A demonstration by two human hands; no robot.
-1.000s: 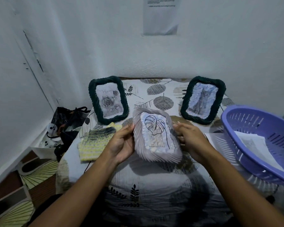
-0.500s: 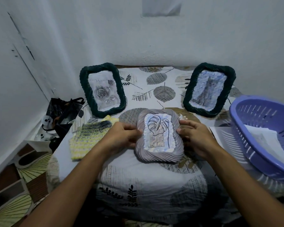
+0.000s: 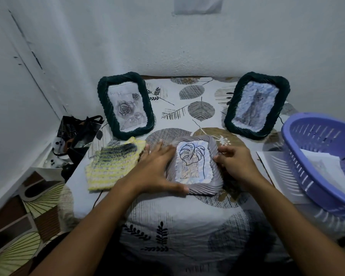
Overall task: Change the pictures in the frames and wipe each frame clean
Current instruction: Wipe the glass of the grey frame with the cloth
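A grey ribbed frame (image 3: 193,166) with a leaf line drawing lies flat on the table, near its middle. My left hand (image 3: 155,168) rests on its left edge with straight, spread fingers, the thumb stretched along the bottom edge. My right hand (image 3: 235,164) grips the right edge with curled fingers. A yellow striped cloth (image 3: 112,166) lies just left of my left hand. Two dark green frames stand further back: one with a rose picture (image 3: 126,106) on the left, one with a cat picture (image 3: 255,105) on the right.
A purple basket (image 3: 307,156) with paper sheets (image 3: 327,166) inside sits at the right edge, and another sheet (image 3: 275,172) lies under it. A black bag (image 3: 76,130) lies on the floor to the left. Walls close in behind and to the left.
The grey frame came down from a raised, tilted hold to lie flat on the table. My left fingers opened and spread over its left edge.
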